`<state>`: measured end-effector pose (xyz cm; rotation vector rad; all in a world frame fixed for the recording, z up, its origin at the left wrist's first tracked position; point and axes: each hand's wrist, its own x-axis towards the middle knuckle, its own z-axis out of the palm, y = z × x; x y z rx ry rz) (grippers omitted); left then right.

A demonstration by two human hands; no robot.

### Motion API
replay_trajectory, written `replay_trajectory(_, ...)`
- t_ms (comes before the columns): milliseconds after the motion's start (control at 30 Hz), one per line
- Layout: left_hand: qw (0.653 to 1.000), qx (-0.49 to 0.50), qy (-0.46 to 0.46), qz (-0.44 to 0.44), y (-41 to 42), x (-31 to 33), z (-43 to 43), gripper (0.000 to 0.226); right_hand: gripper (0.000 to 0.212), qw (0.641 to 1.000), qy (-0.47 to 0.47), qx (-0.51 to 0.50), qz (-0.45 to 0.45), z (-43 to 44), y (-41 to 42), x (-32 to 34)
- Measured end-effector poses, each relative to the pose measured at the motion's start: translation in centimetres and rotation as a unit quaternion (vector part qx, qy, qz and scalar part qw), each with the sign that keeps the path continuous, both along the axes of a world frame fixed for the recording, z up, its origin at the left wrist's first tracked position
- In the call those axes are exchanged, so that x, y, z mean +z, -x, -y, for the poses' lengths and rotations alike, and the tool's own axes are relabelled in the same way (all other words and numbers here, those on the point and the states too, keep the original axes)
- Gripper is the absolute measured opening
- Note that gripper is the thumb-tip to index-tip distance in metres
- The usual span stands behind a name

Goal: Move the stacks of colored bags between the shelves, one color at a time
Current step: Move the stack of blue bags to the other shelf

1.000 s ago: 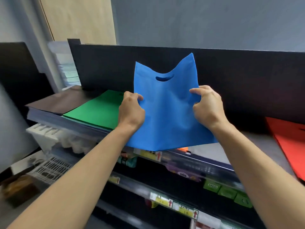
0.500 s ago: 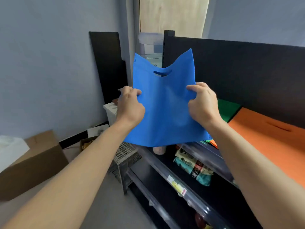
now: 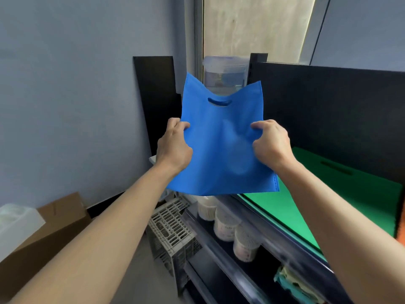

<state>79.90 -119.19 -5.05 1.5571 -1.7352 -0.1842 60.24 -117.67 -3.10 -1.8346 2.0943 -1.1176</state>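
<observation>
Blue bag (image 3: 221, 150) is held upright in the air by its side edges, pinched in the curled fingers of the left hand (image 3: 175, 148) and the right hand (image 3: 271, 145), above and left of the green stack (image 3: 317, 205) on the shelf (image 3: 285, 235). Risks are judged thus: the limp cloth is gripped at mid-height only, so the lower hem could be snagged on the shelf edge or the grey crate (image 3: 173, 227) below. Whether several bags are held cannot be told; inner ones could be shed.
</observation>
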Motion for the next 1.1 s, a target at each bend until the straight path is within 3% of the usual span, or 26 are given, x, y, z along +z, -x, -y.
replay_trajectory(267, 0.993, -0.087, 0.055, -0.061, -2.3, -1.4, 9.0, 0.053, 0.054, 0.995, -0.036, -0.093, 0.0, 4.9, -1.7, -1.2)
replay_trajectory(567, 0.96, -0.241, 0.032, -0.14, -7.0, -2.7, 18.3, 0.059, 0.04, 0.967, -0.124, -0.196, 0.106, 8.2, -5.4, -3.2)
replay_trajectory(733, 0.948, -0.287, 0.015, -0.139, -7.5, -4.1, 20.5, 0.059, 0.04, 0.944, -0.182, -0.264, 0.074, 8.5, -6.1, -4.9)
replay_trajectory(900, 0.945, -0.3, 0.018, -0.13, -7.7, -4.5, 21.5, 0.058, 0.013, 0.906, -0.272, -0.322, 0.022, 9.0, -5.8, -5.9)
replay_trajectory(1100, 0.94, -0.312, 0.022, -0.134, -8.8, -4.4, 22.6, 0.057, 0.042, 0.869, -0.331, -0.367, 0.033, 11.5, -5.4, -6.9)
